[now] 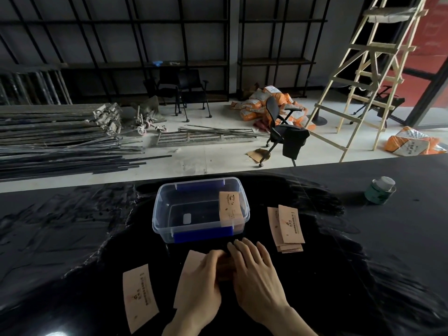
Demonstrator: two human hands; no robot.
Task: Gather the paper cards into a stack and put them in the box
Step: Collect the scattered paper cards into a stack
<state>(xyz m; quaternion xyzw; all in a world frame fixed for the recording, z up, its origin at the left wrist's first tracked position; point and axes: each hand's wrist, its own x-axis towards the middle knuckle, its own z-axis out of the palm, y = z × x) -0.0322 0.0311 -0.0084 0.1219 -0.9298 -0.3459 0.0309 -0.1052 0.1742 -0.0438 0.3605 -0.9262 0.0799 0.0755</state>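
Note:
A clear plastic box (160, 209) with blue clips stands on the black table, with one tan paper card (230, 206) leaning inside against its right wall. Just in front of the box, my left hand (201, 284) and my right hand (254, 272) lie together on a pile of cards (191, 263), fingers pressing on them. A single card (138, 297) lies flat to the left of my hands. A small fanned stack of cards (288, 226) lies to the right of the box.
A green tin with a pale lid (380, 191) stands at the table's far right. The table (72, 238) is covered in glossy black film. Beyond its far edge are a floor with metal rods, chairs, sacks and a wooden ladder.

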